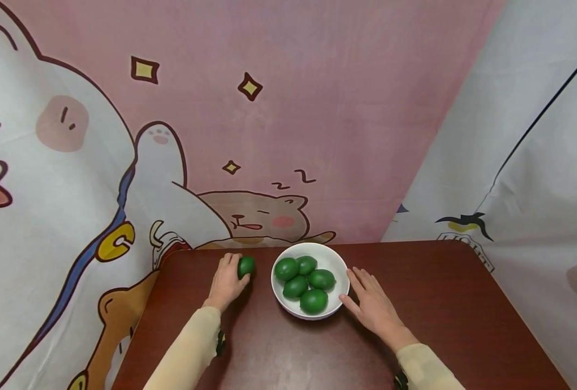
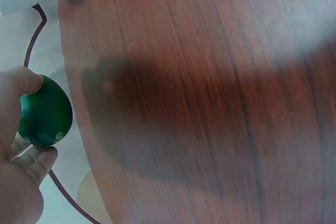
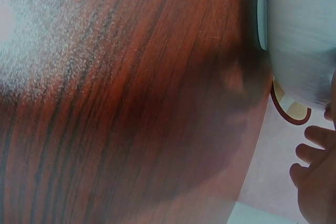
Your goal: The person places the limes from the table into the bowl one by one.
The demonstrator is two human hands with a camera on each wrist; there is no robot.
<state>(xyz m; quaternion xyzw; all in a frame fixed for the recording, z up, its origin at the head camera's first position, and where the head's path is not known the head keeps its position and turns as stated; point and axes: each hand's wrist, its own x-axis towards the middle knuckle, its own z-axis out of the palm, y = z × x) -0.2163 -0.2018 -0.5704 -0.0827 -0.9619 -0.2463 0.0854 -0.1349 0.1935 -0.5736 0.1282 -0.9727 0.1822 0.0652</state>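
Note:
A white bowl (image 1: 279, 295) with several green limes (image 1: 314, 301) in it stands on the dark red-brown table (image 1: 249, 346). Left of the bowl, my left hand (image 1: 227, 280) grips a single lime (image 1: 246, 266) between thumb and fingers. The left wrist view shows this lime (image 2: 47, 113) pinched near the table's far edge. At the bowl's right side, my right hand (image 1: 373, 303) has its fingers extended, with thumb and fingertips right at the rim. In the right wrist view, the fingers (image 3: 310, 155) show below the bowl's curved outer wall (image 3: 302, 30).
Behind the table hangs a pink and white cloth (image 1: 347, 119) printed with cartoon animals. The table's back edge runs just behind the bowl. A white cloth (image 1: 527, 162) with a thin dark line hangs on the right.

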